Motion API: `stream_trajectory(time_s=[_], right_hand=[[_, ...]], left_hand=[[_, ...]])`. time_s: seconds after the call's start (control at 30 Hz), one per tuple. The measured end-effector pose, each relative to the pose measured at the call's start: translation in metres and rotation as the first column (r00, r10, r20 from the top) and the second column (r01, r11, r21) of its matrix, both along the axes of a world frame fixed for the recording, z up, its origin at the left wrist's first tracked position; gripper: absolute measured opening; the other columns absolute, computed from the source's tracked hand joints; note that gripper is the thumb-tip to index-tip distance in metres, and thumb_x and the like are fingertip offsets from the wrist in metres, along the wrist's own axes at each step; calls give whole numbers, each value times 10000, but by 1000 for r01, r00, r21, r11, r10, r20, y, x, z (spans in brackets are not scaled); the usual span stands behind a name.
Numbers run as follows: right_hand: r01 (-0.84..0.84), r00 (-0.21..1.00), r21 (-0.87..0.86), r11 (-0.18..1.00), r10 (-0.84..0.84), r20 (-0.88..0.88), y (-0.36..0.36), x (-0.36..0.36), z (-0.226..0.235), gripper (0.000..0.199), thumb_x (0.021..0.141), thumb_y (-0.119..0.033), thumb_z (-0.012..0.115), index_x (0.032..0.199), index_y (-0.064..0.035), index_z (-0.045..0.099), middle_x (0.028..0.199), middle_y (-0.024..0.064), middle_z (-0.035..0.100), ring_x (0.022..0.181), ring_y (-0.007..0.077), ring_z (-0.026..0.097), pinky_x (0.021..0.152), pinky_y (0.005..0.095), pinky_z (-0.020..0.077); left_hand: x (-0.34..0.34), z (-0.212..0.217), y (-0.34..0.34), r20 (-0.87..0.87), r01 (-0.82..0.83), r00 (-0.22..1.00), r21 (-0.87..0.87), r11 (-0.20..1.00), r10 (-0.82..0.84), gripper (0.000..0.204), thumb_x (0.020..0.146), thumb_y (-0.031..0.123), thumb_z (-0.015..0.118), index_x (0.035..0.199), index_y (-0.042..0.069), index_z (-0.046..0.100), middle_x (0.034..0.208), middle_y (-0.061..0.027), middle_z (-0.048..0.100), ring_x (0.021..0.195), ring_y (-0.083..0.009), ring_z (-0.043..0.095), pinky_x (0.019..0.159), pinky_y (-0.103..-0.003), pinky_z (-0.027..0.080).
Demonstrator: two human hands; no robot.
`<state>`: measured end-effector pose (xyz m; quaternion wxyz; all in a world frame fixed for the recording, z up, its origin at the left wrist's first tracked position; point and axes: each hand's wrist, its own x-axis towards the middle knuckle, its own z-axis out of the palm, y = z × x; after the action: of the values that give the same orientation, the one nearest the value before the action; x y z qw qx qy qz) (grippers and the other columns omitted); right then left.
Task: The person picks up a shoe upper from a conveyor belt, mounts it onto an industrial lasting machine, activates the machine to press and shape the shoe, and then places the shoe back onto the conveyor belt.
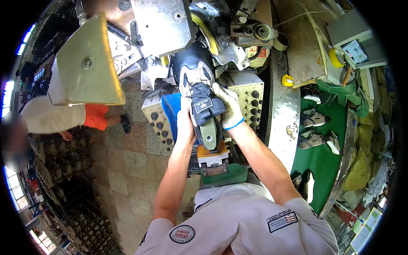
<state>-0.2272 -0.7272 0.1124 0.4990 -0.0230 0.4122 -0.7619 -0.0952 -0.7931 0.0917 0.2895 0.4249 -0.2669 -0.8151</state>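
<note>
A dark shoe upper (pixel 198 77) with beige panels and black laces is stretched over a green shoe last (pixel 208 132). Its toe points away from me, beneath the metal jaws of a machine. Around the shoe's left side, my left hand (pixel 186 121) is closed, its fingers partly hidden behind the shoe. My right hand (pixel 230 105), in a white glove with a blue cuff, grips the right side near the laces and tongue. The heel end of the last sits at an orange-topped metal support (pixel 212 156).
Machine plates (pixel 163 25) and a pale guard (pixel 87 63) overhang the work. Knob-covered control boxes (pixel 246 95) flank it. On the right, a green conveyor belt (pixel 321 159) carries several shoes. A person (pixel 55 117) in orange shorts is at the left near shoe racks (pixel 80 204).
</note>
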Motion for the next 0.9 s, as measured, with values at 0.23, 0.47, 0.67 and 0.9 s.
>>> stream_trajectory(time_s=[0.23, 0.47, 0.67, 0.9], right_hand=[[59, 998, -96, 994, -55, 41, -8, 12, -13, 339, 958, -313, 705, 1109, -10, 718, 1012, 32, 712, 874, 103, 643, 783, 270, 524], [53, 998, -39, 998, -54, -28, -11, 8, -23, 349, 982, -319, 669, 1111, 2, 714, 996, 36, 707, 868, 104, 643, 790, 265, 523], [137, 990, -38, 990, -138, -41, -12, 19, -34, 333, 999, -296, 632, 1076, 15, 722, 994, 40, 708, 869, 91, 631, 771, 257, 515], [40, 988, -30, 999, -44, -150, -15, 4, -30, 294, 1016, -278, 625, 980, -12, 744, 882, -10, 697, 776, 45, 590, 665, 239, 480]], left_hand=[[11, -9, -20, 116, 106, 989, -125, 987, -92, 478, 1051, 419, 470, 1085, 5, 706, 966, -42, 718, 822, -119, 655, 735, -278, 511], [8, -18, -20, 165, 99, 984, -199, 975, -66, 514, 1049, 457, 467, 1040, 5, 711, 925, -32, 709, 802, -112, 639, 735, -274, 504], [5, -31, -17, 143, 44, 990, -292, 955, -2, 489, 1056, 432, 470, 992, 8, 705, 890, -11, 684, 769, -90, 593, 697, -263, 476], [-1, -40, -15, 95, -3, 995, -375, 927, 42, 330, 1007, 254, 493, 914, 7, 692, 829, -19, 671, 722, -89, 587, 663, -259, 473]])
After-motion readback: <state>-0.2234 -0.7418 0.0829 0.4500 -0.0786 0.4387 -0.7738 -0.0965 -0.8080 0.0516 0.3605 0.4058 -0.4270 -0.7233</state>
